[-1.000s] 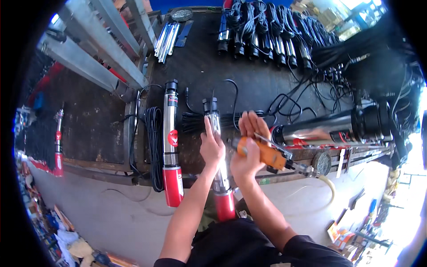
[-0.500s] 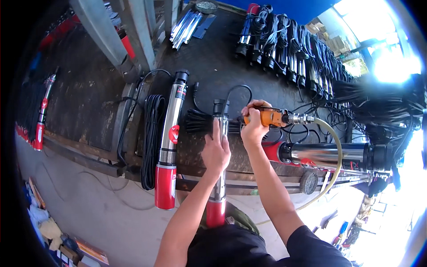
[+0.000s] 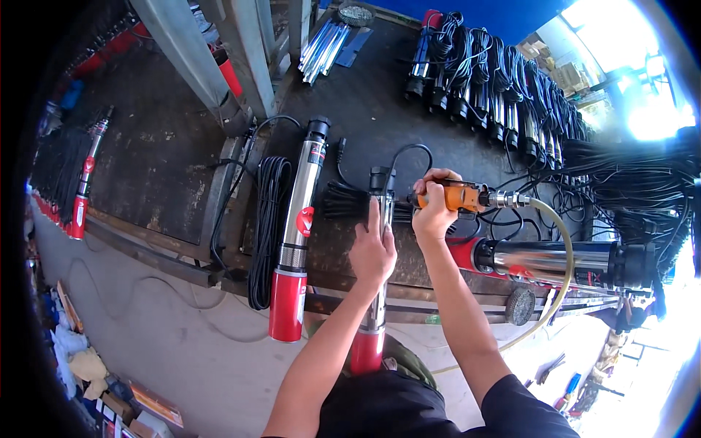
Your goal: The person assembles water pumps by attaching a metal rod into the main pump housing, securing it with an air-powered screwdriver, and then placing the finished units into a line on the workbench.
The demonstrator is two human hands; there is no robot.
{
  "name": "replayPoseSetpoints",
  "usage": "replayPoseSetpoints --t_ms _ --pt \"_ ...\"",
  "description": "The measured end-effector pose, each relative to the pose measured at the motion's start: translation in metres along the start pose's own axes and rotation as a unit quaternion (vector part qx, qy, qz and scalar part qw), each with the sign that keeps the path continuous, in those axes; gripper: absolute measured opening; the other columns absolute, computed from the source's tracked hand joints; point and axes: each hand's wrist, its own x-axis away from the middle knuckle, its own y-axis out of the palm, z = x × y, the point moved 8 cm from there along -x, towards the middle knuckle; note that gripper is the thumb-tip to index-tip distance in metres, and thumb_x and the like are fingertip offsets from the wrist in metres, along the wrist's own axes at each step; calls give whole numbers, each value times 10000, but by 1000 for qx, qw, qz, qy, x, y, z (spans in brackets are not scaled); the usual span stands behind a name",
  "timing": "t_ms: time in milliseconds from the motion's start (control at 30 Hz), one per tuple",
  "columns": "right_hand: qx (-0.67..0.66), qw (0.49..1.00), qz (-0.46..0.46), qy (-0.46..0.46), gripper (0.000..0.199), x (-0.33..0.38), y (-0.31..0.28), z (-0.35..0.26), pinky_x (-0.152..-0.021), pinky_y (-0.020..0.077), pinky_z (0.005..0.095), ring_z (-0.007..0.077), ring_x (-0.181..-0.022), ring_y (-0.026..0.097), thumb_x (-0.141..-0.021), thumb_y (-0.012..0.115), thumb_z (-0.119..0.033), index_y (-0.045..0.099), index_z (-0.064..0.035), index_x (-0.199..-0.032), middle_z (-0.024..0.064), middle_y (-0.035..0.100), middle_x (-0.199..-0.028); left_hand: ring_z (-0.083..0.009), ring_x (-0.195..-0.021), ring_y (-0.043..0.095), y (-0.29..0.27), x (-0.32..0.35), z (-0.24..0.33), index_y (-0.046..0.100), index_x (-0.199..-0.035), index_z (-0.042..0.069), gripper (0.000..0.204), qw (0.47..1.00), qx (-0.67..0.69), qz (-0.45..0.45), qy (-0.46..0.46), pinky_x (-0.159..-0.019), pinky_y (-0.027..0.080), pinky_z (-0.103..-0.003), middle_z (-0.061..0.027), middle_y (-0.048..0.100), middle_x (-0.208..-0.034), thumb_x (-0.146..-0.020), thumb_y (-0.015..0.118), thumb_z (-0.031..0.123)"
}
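A slim steel submersible pump point(image 3: 374, 315) with a red end lies lengthwise in front of me, its red end near my body and its black cap on the bench. My left hand point(image 3: 371, 255) grips its steel body, index finger stretched along it toward the cap and thumb at its right side. In my right hand point(image 3: 436, 212) is an orange air-powered tool point(image 3: 461, 197), its working end turned toward the upper part of the pump. A pale hose point(image 3: 566, 248) runs from the tool's metal coupling. The tool's tip is hidden by my fingers.
To the left lie another pump point(image 3: 295, 226) and a coiled black cable point(image 3: 268, 233). At right, a larger steel pump point(image 3: 555, 261) lies crosswise. Several cabled pumps point(image 3: 475, 87) line the back, near metal strips point(image 3: 325, 51). Grey posts point(image 3: 179, 51) rise at the bench's left.
The whole view has shifted, so the bench and pumps sit slightly farther right in it. Both hands keep nearly the same pose at the pump, with the air tool still held.
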Motion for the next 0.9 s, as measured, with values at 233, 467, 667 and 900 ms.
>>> replayPoseSetpoints --t_ms 233,467,667,900 --pt "-11 1000 -4 0 180 -2 0 2 -696 503 310 171 -701 581 -839 513 17 518 -24 -1014 92 582 -840 -333 -694 656 2 0 -1 238 -1601 234 704 1000 -6 1 7 -612 565 -439 -180 567 -967 -977 562 272" --pt "-3 1000 -2 2 178 0 0 3 -701 503 308 166 -702 575 -840 514 19 519 -26 -1013 94 583 -844 -335 -702 658 1 0 1 210 -1608 231 724 1000 -10 -9 4 -621 565 -444 -193 574 -986 -974 559 262" --pt "12 1000 -17 -2 160 2 1 2 -686 490 294 160 -702 575 -832 515 23 523 -40 -979 84 591 -843 -347 -732 668 2 0 3 194 -1609 226 759 1000 -15 -21 -5 -639 578 -449 -204 575 -1015 -957 582 233" --pt "38 999 -36 -5 105 3 7 5 -612 463 260 140 -687 577 -831 527 21 522 -41 -916 90 608 -855 -338 -704 680 -1 1 7 216 -1597 209 773 999 -32 -12 2 -613 585 -404 -192 572 -973 -938 620 206"
